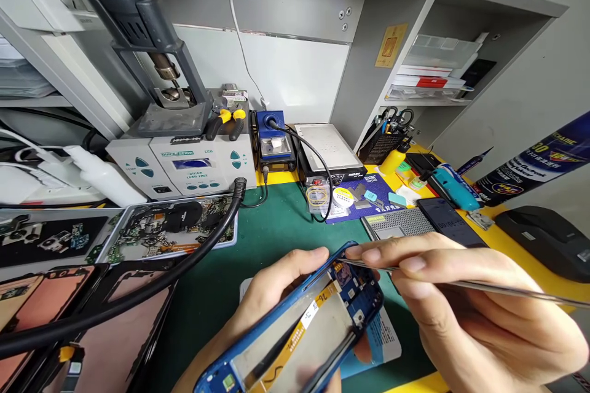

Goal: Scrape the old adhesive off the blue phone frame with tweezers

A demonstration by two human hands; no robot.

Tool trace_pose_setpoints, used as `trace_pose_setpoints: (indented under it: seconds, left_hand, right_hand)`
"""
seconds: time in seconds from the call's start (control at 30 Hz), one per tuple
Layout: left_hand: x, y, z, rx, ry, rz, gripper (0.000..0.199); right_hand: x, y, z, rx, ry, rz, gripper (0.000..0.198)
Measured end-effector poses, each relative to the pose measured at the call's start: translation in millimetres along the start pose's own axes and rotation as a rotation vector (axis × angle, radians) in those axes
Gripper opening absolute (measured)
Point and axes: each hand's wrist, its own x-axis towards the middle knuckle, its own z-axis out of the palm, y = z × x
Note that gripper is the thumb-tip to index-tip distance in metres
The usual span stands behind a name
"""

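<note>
My left hand (265, 295) wraps around an opened blue phone frame (318, 344), tilted above the green mat. A long orange ribbon cable (294, 342) with a white label runs along the frame's silver inside. At the frame's upper end sits a small dark blue circuit board (362, 295). Thin metal tweezers (511, 290) are pinched in my right hand (488, 319). Their tip reaches the frame's upper edge by the board; whether it grips anything there is too small to tell. A blue and white card (385, 331) lies under the phone.
A thick black hose (152, 291) crosses the left side from the grey hot-air station (198, 163). Opened phone parts (129, 307) and a tray of boards (124, 242) lie left. Behind my right hand are a dark-screened phone (449, 221) and a spray can (530, 163).
</note>
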Motion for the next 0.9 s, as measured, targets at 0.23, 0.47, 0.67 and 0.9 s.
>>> trace_pose_setpoints:
  seconds: [0.23,0.47,0.67,0.9]
  left_hand:
    - [9,0,-9,0.033,-0.030,-0.097,0.078]
    - [9,8,-11,0.002,-0.188,-0.217,0.086]
    - [1,7,-4,0.013,-0.186,-0.111,0.078]
    - [1,8,-6,0.036,-0.188,-0.127,0.079]
  right_hand:
    - [0,-6,0,0.009,0.033,0.081,0.041]
    - [9,-17,7,-0.004,0.040,0.101,0.032]
    - [5,-11,4,0.024,0.010,0.059,0.034]
    - [-3,-8,-1,-0.065,-0.015,0.113,0.034]
